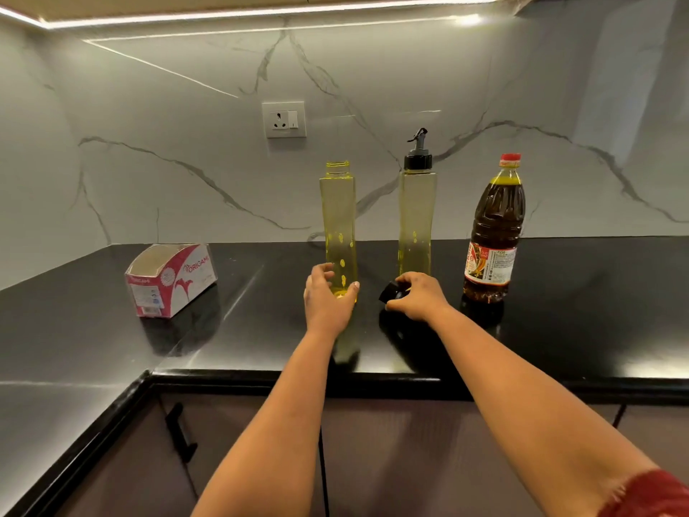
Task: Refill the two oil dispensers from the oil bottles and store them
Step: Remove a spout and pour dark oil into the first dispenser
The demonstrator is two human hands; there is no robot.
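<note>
Two tall, yellow-tinted, nearly empty dispensers stand on the black counter (pixel 559 311). The left dispenser (pixel 338 218) has no cap, and its neck is open. My left hand (pixel 328 296) grips its base. The right dispenser (pixel 417 214) still carries its black pour-spout cap. My right hand (pixel 419 296) holds a black cap (pixel 389 292) low over the counter, in front of the right dispenser. A dark oil bottle (pixel 494 233) with a red cap and a red label stands upright to the right of both dispensers.
A red and white Origami tissue box (pixel 171 279) lies on the counter at the left. A wall socket (pixel 284 119) is set in the marble backsplash. Cabinet doors with a black handle (pixel 181 430) are below the counter's front edge.
</note>
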